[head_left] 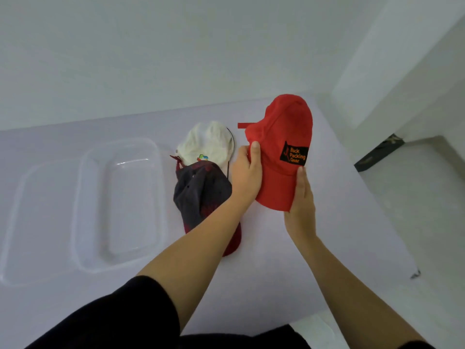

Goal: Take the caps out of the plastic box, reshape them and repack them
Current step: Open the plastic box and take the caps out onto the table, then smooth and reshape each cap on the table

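Both hands, left hand (247, 172) and right hand (300, 205), are gripping the red cap (281, 137) above the table (327, 248); its black patch (294, 155) reads "Back Packing Gear". The plastic box (120, 205) sits left, empty.

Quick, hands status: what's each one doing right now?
Left hand: closed on the red cap, gripping its left side.
Right hand: closed on the same cap, holding its brim.

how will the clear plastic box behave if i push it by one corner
The clear plastic box looks thin-walled and empty, so it is probably light and would slide easily on the smooth table. Pushed at one corner, it would likely swivel, and its walls may flex a little.
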A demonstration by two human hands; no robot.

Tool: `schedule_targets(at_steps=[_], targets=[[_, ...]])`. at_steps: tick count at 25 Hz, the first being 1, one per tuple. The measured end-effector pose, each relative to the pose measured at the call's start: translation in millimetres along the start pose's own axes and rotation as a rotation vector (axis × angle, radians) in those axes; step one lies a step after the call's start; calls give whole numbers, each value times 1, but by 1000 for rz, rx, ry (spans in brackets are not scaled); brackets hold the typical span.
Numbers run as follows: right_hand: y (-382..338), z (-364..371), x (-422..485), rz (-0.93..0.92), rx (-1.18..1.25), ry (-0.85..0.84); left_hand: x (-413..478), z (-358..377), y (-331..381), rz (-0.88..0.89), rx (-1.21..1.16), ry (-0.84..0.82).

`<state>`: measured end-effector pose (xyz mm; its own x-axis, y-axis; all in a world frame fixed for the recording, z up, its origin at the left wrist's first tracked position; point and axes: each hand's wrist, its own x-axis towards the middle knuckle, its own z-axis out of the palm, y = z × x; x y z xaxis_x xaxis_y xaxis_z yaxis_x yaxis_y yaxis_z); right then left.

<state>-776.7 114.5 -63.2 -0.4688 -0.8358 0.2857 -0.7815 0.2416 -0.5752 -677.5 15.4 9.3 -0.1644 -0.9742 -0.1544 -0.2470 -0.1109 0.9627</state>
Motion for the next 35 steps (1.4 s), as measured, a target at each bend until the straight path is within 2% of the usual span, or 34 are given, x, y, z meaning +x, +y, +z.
schedule_targets(at_steps=[4,8,10,12,15,18,20,22,24,26,28,31,35], targets=[[58,-1,11,15,-104,-210,11,46,-39,-137,133,-2],[78,11,18,11,-273,-385,24,58,-76,-262,233,-18],[79,17,22,10,-303,-486,29,54,-86,-275,292,-54],[79,21,25,23,-289,-562,31,47,-89,-217,343,-105],[75,24,19,85,-129,-542,16,26,-82,-46,366,-113],[47,29,-8,36,150,-270,-13,-7,-83,101,427,84],[21,38,-32,-18,269,-198,-28,-28,-92,60,515,298],[-7,52,-45,137,426,-338,-35,-46,-105,-112,504,398],[-30,63,-42,482,644,-622,-37,-61,-115,-278,388,356],[-43,68,-34,695,818,-729,-37,-73,-120,-313,303,273],[-45,67,-32,677,842,-712,-37,-82,-122,-249,318,219],[-44,59,-40,603,853,-674,-46,-93,-119,-116,362,226],[-37,52,-69,634,785,-614,-69,-92,-131,-79,424,160]])
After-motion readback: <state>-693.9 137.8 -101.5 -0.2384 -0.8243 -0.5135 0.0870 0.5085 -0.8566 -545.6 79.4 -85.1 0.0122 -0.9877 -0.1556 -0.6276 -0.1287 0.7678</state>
